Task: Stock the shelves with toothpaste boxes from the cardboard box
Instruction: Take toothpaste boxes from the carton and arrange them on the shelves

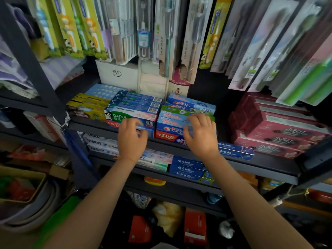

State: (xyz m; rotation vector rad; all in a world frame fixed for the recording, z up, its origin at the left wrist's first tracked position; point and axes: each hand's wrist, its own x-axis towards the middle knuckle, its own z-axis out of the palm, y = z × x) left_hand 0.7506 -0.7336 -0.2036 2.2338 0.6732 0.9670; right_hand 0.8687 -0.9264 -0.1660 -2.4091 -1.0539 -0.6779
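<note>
Left hand (132,139) curls its fingers on the blue toothpaste box (143,125) at the shelf (269,164) front edge. Right hand (201,135), fingers spread, rests on the neighbouring box stack (172,126).

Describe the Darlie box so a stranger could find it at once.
Start at the dark shelf that both hands reach to, under the hanging toothbrushes. Just above and left of the left hand lies the Darlie box, atop a red Colgate box. Only it has a green front with white DARLIE lettering.
</note>
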